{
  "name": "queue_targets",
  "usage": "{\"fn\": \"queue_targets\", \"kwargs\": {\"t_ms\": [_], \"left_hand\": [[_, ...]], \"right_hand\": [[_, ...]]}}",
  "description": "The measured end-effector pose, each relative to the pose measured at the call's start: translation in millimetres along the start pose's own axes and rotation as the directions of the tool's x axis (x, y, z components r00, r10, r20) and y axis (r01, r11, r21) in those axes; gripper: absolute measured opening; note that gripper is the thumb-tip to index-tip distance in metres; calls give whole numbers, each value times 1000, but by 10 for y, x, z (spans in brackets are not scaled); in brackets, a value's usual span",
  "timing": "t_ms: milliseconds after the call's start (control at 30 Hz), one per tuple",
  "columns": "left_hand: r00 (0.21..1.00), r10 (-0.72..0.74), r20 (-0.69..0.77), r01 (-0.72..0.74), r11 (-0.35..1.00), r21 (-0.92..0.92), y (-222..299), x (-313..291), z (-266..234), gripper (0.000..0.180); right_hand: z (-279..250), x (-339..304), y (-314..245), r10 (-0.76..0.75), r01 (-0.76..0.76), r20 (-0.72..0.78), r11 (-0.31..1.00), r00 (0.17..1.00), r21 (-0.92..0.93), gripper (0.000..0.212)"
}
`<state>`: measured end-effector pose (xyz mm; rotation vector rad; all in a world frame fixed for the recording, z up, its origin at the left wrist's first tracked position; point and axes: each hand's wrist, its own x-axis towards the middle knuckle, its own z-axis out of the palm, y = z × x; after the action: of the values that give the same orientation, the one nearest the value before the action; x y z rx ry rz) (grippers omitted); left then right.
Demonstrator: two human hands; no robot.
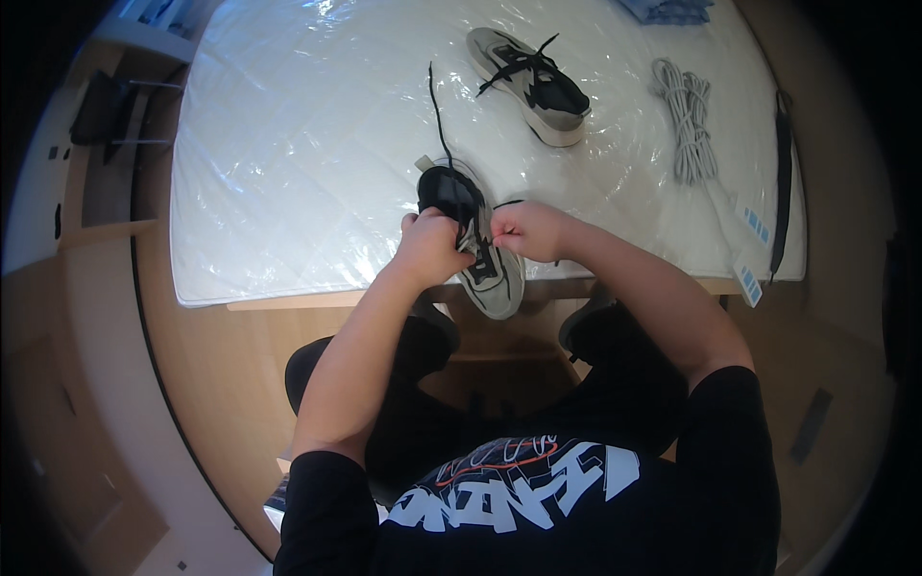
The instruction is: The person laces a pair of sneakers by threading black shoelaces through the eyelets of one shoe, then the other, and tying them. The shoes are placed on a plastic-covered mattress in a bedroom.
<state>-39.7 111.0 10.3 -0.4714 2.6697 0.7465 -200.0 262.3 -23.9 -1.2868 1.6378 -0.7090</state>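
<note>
We are seeing a glossy clear plastic sheet (317,163) shining and wrinkling over a quilted white cloth pad (230,278) on the table. The near shoe (475,240) is looking like matt grey and black fabric with a smooth rubbery sole, and its black lace (440,115) is reading as thin woven cord. The far shoe (533,86) is showing the same matt cloth. At far right a pale rope bundle (684,120) is appearing rough and braided. The floor (144,384) is looking like smooth wood.

Plastic-covered white table (288,192) (glossy with glare), wooden floor (125,384), black chair (307,370)
</note>
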Motion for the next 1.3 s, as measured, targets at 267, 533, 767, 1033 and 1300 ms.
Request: {"fn": "queue_targets", "kwargs": {"t_ms": [267,533,767,1033,1300], "left_hand": [[997,2,73,-10,995,104,13,20,0,28],[995,22,-96,-41,980,-194,-87,-113,-88,30],[951,-94,-293,11,962,-273,26,-167,-211,32],[917,-188,-351,-383,-172,-908,27,-675,-666,24],[715,-161,-681,-692,-18,-722,295,-1926,-1361,31]], "right_hand": [[-264,-158,-101,24,-17,37,986,999,-167,13],[-968,-704,-747,231,-264,-167,940,959,-217,14],[-822,-1120,-1387,343,-369,-182,630,921,-683,15],[-1030,-2015,-2132,420,-444,-191,890,887,-107,24],[-1062,-2214,-2321,-80,543,-659,646,748,538,27]]}}
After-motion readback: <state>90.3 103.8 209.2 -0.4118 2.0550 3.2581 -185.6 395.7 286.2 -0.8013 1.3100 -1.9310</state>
